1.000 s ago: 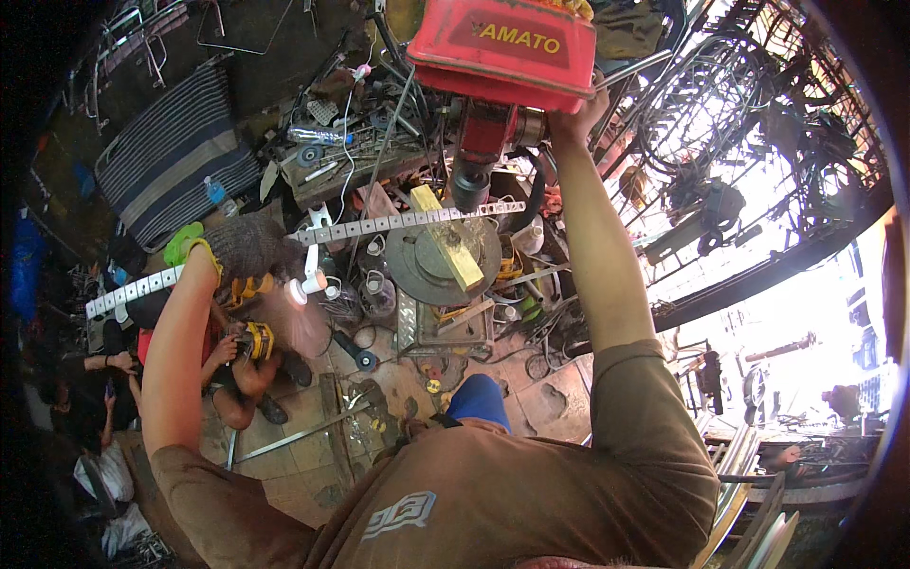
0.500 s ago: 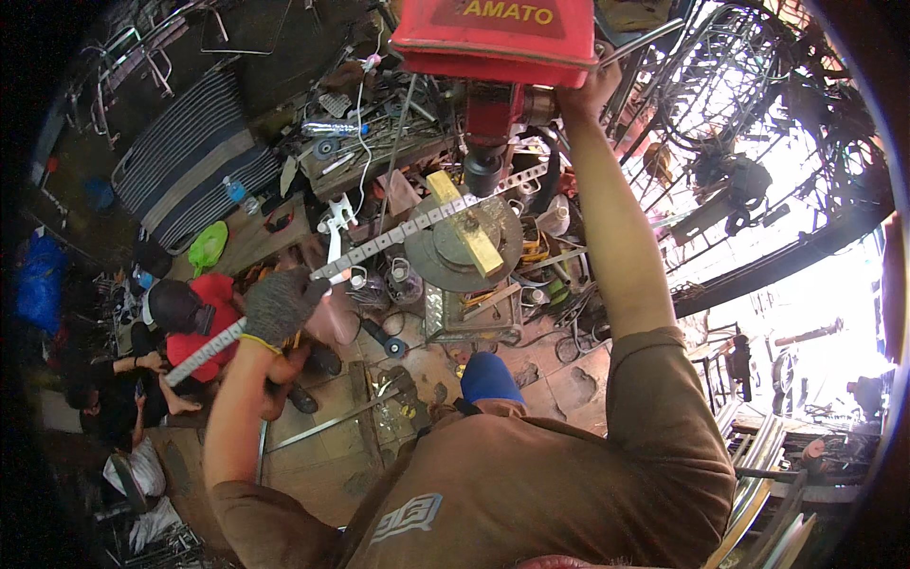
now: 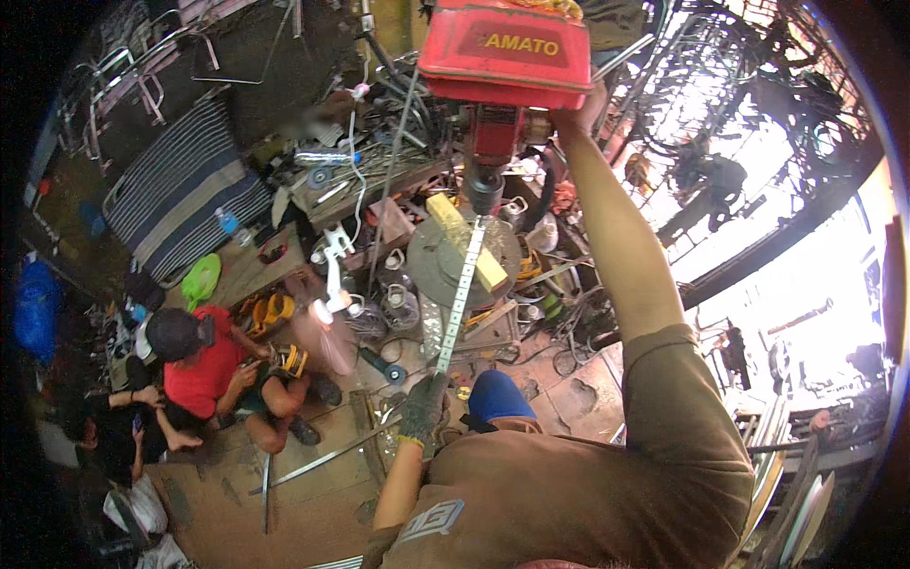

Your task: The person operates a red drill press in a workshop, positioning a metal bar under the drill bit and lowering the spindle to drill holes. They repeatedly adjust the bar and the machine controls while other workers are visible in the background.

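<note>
My left hand (image 3: 426,410), in a dark grey knit glove, is closed around the near end of a long flat metal strip (image 3: 459,305) with evenly spaced holes or marks. The strip's far end lies across a yellow wooden block (image 3: 487,267) on the round table (image 3: 429,270) of a red drill press (image 3: 507,52). Just above that end is the dark drill chuck (image 3: 483,190); the bit is hard to make out. Up beside the press head, my bare right hand (image 3: 580,112) is wrapped around a feed lever (image 3: 623,57), its fingers partly hidden.
A person in a red shirt (image 3: 201,365) sits low on the left, near a small white fan (image 3: 334,275). Plastic jugs (image 3: 400,305) and an angle grinder (image 3: 384,366) lie by the press base. Tangled metal rods (image 3: 730,123) fill the right side.
My left hand has swung down and right toward my body. The strip has turned from slanting left to pointing nearly straight at me. My right hand stays at the lever.
</note>
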Tool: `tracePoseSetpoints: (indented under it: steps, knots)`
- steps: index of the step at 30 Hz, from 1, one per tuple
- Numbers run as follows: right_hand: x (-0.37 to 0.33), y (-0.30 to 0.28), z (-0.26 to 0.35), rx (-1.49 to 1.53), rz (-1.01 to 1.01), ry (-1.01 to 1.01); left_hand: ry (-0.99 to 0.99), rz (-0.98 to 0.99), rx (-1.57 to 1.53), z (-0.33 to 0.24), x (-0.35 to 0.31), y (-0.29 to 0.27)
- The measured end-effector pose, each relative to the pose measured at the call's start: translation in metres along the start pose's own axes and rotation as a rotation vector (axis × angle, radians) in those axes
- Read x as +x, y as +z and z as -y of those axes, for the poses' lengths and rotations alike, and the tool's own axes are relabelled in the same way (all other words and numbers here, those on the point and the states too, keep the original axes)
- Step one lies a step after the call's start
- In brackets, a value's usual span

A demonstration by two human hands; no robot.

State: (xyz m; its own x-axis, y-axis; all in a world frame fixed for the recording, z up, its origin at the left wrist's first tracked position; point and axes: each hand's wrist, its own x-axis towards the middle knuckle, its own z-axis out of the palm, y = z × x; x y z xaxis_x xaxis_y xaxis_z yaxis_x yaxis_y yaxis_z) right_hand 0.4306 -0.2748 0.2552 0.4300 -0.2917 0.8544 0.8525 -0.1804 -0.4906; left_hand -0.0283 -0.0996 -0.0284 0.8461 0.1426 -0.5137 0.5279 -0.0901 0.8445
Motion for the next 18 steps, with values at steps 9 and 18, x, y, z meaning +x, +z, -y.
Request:
tracePoseSetpoints:
  steps: [9, 18]
  knots:
    - [0.001, 0.0, 0.015, 0.422, -0.028, 0.255, 0.14, -0.146, 0.109, -0.021, -0.022, -0.019]
    - [-0.003, -0.013, -0.024, -0.548, 0.007, -0.433, 0.243, -0.025, 0.242, -0.012, -0.029, -0.028]
